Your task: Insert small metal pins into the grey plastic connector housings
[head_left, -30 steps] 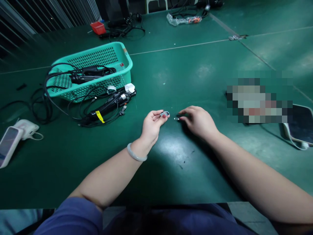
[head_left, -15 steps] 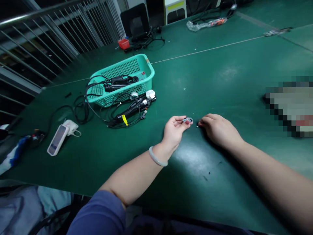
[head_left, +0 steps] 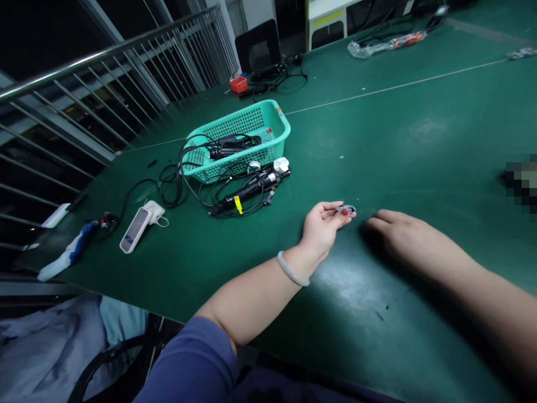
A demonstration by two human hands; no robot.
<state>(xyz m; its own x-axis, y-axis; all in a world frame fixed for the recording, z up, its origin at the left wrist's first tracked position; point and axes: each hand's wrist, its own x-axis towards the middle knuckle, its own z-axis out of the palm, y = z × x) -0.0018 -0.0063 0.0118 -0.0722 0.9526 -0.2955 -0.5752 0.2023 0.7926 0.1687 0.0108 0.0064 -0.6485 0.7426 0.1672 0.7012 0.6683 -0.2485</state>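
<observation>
My left hand [head_left: 322, 225], with a pale bangle [head_left: 292, 270] on its wrist, pinches a small grey-and-dark object [head_left: 347, 209] between thumb and fingers; its kind is too small to make out. To the right, apart from it, my right hand [head_left: 403, 230] is held low over the green table [head_left: 356, 330]. Its fingers are curled together and point down to the left. Whatever lies within those fingertips, if anything, is hidden.
Left of my hands stands a turquoise basket [head_left: 280, 146] holding black cabled devices [head_left: 229, 146]. A black device with a yellow tag [head_left: 238, 205] lies before it. Further left are a white phone-like device [head_left: 135, 230] and a blue-and-white bag [head_left: 69, 252]. Behind sits a red box [head_left: 239, 85].
The whole view has swung left, so everything sits further right. My right hand has moved slightly away from the left one, and the tiny pale bit at its fingertips no longer shows.
</observation>
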